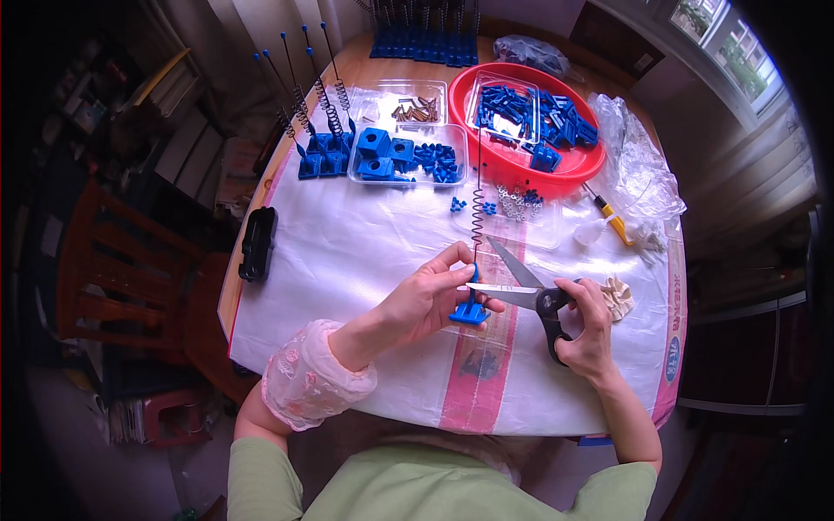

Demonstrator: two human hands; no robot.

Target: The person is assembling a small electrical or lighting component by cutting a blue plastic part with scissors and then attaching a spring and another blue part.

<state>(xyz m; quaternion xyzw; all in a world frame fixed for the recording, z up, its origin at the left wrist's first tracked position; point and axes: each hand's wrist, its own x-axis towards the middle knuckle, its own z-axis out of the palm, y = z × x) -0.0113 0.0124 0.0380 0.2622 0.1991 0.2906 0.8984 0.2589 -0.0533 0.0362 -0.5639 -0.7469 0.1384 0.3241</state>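
Over the middle of the table, my left hand (427,293) pinches a blue plastic base (470,313) with a thin upright rod rising from it. A dark coiled spring (477,217) sits partway up that rod. My right hand (589,326) is closed round the black handles of a pair of scissors (521,293). The scissor blades are spread apart and point left. The lower blade reaches the blue piece near my left fingertips; whether it touches is hard to tell.
A red basin (599,169) with blue parts stands at the back right, near a clear plastic bag (638,165). Clear boxes (452,178) hold blue pieces and brass bits. Sprung blue stands (326,156) are at the back left. A yellow-handled tool (615,221) and a black case (258,244) lie at the sides.
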